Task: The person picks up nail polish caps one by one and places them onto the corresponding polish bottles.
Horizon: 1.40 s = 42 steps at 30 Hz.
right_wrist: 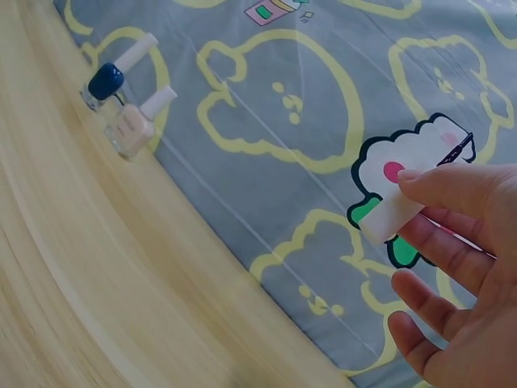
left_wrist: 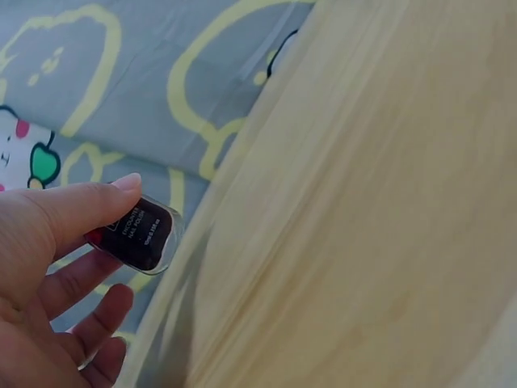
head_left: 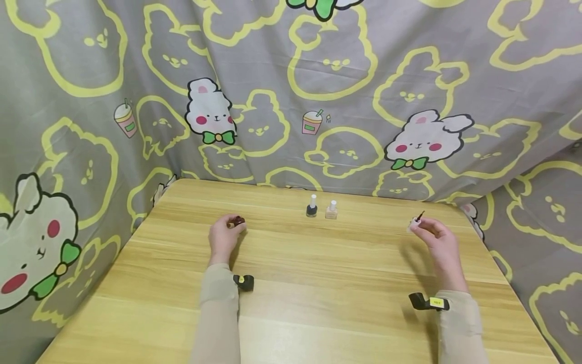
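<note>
My left hand pinches a dark red nail polish bottle between thumb and index finger, over the left part of the table. White print reading "nail polish" shows on its side in the left wrist view. Far to the right, my right hand holds a white nail polish cap between thumb and fingers. From the cap sticks a thin brush with dark polish on it, pointing up and away from the palm. The two hands are well apart.
Two capped polish bottles stand upright near the table's back edge: a dark blue one and a pale pink one. A grey patterned curtain hangs behind and beside the wooden table.
</note>
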### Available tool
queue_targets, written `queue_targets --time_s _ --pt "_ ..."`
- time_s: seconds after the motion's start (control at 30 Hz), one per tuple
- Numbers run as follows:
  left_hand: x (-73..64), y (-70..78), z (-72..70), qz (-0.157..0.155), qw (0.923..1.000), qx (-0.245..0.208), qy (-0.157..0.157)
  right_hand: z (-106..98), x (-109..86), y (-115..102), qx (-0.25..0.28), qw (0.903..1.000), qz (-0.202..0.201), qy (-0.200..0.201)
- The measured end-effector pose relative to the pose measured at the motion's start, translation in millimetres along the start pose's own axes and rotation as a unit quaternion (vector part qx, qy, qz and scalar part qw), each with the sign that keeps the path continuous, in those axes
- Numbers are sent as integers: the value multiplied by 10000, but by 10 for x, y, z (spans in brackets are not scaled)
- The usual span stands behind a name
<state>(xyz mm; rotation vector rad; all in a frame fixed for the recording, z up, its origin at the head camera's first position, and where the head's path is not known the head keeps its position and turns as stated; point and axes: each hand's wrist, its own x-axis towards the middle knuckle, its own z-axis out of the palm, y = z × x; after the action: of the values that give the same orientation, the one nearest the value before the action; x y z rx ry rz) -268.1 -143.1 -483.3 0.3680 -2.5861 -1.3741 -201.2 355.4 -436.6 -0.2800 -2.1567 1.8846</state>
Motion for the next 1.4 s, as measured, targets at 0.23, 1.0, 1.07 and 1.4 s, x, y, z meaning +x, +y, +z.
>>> queue_targets --time_s 0.23,1.0,1.07,1.4 --pt "-44 120 83 213 9996 -4 -186 59 -4 -38 -711 9974 -36 -79" --pt "-164 369 388 976 9945 253 -292 314 -16 -32 -1909 9784 -537 -581" --pt "-173 384 420 1071 9935 239 -307 339 -26 -35 -1916 9781 -504 -644" --pt "-230 470 553 1445 9879 413 -395 475 -66 -34 -1575 9818 -549 -904"
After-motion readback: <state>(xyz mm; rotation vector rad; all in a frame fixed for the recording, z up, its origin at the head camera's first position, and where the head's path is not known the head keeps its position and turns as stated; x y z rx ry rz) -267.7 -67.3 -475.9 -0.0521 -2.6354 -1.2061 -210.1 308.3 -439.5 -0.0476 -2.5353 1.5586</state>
